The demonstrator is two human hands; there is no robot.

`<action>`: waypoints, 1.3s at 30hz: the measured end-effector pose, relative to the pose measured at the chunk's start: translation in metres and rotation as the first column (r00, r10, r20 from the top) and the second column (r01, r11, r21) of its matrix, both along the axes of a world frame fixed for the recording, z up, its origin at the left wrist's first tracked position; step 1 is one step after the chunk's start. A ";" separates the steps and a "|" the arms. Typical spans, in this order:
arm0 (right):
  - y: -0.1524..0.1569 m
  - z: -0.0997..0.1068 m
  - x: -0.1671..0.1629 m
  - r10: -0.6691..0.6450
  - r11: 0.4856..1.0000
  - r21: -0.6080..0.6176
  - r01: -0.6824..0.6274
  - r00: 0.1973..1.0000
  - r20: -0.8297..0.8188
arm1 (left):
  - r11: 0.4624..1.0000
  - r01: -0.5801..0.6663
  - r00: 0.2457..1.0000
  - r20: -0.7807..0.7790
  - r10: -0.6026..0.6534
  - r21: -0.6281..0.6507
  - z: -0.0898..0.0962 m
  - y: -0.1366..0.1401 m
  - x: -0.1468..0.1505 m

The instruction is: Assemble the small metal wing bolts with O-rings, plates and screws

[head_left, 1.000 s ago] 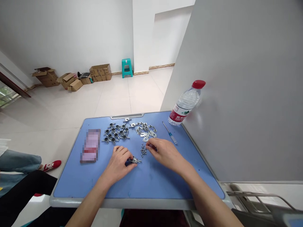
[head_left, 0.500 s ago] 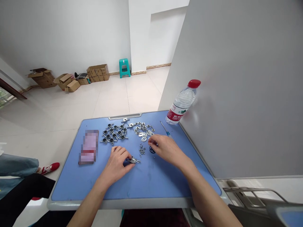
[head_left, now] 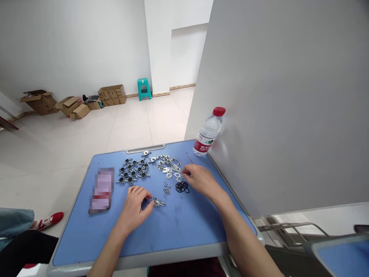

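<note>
My left hand (head_left: 134, 209) rests on the blue table with thumb and fingers apart. A small metal fitting (head_left: 158, 202) lies just beyond the thumb tip, close to or touching it. My right hand (head_left: 201, 181) is to the right of the metal plates, its fingertips bent together; anything between them is hidden. Just below its fingers lies a pile of black rubber rings (head_left: 181, 187). Flat oval metal plates (head_left: 177, 175) lie left of those fingers. Behind the hand shows the shaft of a screwdriver (head_left: 189, 157), its handle covered. Tiny screws (head_left: 166, 189) are scattered between the hands.
Several metal fittings with black centres (head_left: 133, 173) sit at the back left, beside a blurred phone (head_left: 101, 190). Hook-shaped metal pieces (head_left: 165, 159) lie at the back. A water bottle (head_left: 208, 132) stands by the grey partition (head_left: 282, 115). Another person's shoe (head_left: 50, 221) is at left.
The view has shifted, so the table sits lower and further left. My left hand's grip on the metal fitting has loosened. My right hand has moved off the black rings, uncovering them.
</note>
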State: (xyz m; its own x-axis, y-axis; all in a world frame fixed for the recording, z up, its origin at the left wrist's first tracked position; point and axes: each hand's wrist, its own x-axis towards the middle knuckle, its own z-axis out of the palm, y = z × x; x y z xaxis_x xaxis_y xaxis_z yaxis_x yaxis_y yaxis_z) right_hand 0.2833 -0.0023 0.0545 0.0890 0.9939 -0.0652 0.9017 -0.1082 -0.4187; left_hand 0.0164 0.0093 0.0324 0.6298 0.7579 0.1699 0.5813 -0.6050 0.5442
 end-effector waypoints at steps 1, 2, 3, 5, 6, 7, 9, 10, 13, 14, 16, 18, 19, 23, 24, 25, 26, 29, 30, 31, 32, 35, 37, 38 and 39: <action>0.001 -0.001 0.001 -0.007 1.000 -0.010 0.007 1.000 0.002 | 1.000 -0.003 1.000 0.000 0.003 0.004 -0.001 0.001 0.000; 0.002 -0.001 0.001 -0.009 1.000 -0.021 0.009 1.000 0.002 | 1.000 -0.004 1.000 0.001 0.004 0.009 -0.002 0.001 0.000; 0.002 -0.001 0.002 -0.008 1.000 -0.029 0.008 1.000 -0.001 | 1.000 -0.003 1.000 0.000 0.003 0.016 -0.003 0.001 0.001; 0.002 -0.001 0.002 0.005 0.999 -0.040 -0.005 1.000 -0.011 | 1.000 -0.002 1.000 0.000 0.002 0.025 -0.004 0.002 0.001; 0.002 0.000 0.002 0.014 0.999 -0.043 -0.014 1.000 -0.015 | 1.000 -0.003 1.000 0.001 0.003 0.027 -0.004 0.003 0.001; 0.001 0.000 0.002 0.024 0.998 -0.049 -0.025 1.000 -0.019 | 1.000 -0.003 1.000 0.003 0.003 0.027 -0.004 0.003 0.001; -0.001 0.002 0.002 0.045 0.997 -0.064 -0.047 0.999 -0.029 | 1.000 -0.003 1.000 0.005 0.002 0.027 -0.004 0.004 0.001; -0.002 0.003 0.001 0.056 0.996 -0.072 -0.058 0.998 -0.032 | 1.000 -0.001 1.000 0.005 0.001 0.028 -0.004 0.004 0.001; -0.004 0.005 0.000 0.092 0.991 -0.092 -0.095 0.995 -0.032 | 1.000 0.001 1.000 0.002 -0.001 0.032 -0.004 0.004 0.001; -0.005 0.006 -0.001 0.105 0.990 -0.096 -0.107 0.994 -0.028 | 0.999 0.000 1.000 0.000 0.000 0.033 -0.003 0.004 0.001; -0.005 0.006 -0.002 0.127 0.986 -0.102 -0.128 0.992 -0.018 | 0.999 -0.003 1.000 -0.004 0.004 0.038 -0.003 0.003 0.001; -0.005 0.006 -0.004 0.140 0.984 -0.114 -0.140 0.990 -0.003 | 0.999 -0.008 1.000 -0.008 0.009 0.044 -0.003 0.003 0.001; -0.004 0.006 -0.005 0.143 0.982 -0.122 -0.142 0.990 0.004 | 0.999 -0.010 1.000 -0.009 0.011 0.047 -0.003 0.003 0.001; -0.002 0.001 -0.008 0.150 0.978 -0.152 -0.145 0.988 0.021 | 0.999 -0.011 1.000 -0.007 0.012 0.049 -0.003 0.002 0.002; -0.002 -0.001 -0.008 0.151 0.977 -0.157 -0.146 0.988 0.021 | 0.999 -0.011 1.000 -0.006 0.011 0.051 -0.003 0.002 0.002; -0.001 -0.002 -0.009 0.152 0.976 -0.161 -0.146 0.988 0.022 | 0.999 -0.010 1.000 -0.007 0.010 0.053 -0.003 0.002 0.002; -0.001 -0.003 -0.009 0.153 0.975 -0.165 -0.147 0.988 0.023 | 0.998 -0.010 1.000 -0.009 0.011 0.055 -0.003 0.002 0.003; 0.000 -0.004 -0.010 0.159 0.974 -0.168 -0.152 0.987 0.025 | 0.998 -0.010 1.000 -0.018 0.011 0.055 -0.002 0.002 0.003; 0.000 -0.003 -0.010 0.160 0.974 -0.169 -0.154 0.987 0.026 | 0.999 -0.009 1.000 -0.018 0.010 0.053 -0.002 0.003 0.003; 0.000 -0.003 -0.010 0.161 0.973 -0.170 -0.154 0.987 0.027 | 0.999 -0.007 1.000 -0.017 0.008 0.052 -0.002 0.003 0.003; 0.000 -0.003 -0.010 0.161 0.973 -0.172 -0.154 0.987 0.028 | 0.999 -0.004 1.000 -0.014 0.005 0.051 -0.002 0.003 0.003; 0.000 -0.002 -0.009 0.157 0.972 -0.179 -0.150 0.987 0.028 | 0.999 0.000 1.000 -0.013 0.001 0.054 -0.003 0.003 0.003; 0.000 -0.001 -0.008 0.153 0.973 -0.181 -0.146 0.988 0.026 | 0.998 0.001 1.000 -0.021 0.000 0.059 -0.003 0.003 0.002; 0.000 -0.001 -0.007 0.150 0.973 -0.182 -0.143 0.988 0.025 | 0.998 0.001 1.000 -0.026 0.001 0.060 -0.003 0.003 0.002; 0.000 0.000 -0.007 0.148 0.973 -0.183 -0.141 0.989 0.024 | 0.998 0.000 1.000 -0.028 0.002 0.059 -0.003 0.003 0.002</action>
State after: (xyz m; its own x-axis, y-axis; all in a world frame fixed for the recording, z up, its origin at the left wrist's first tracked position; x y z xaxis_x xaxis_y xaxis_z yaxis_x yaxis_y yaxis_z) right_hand 0.2764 -0.0025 0.0541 -0.0487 0.9686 -0.2440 0.9279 -0.0466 -0.3700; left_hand 0.0186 0.0120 0.0296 0.6344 0.7475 0.1969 0.5962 -0.6353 0.4907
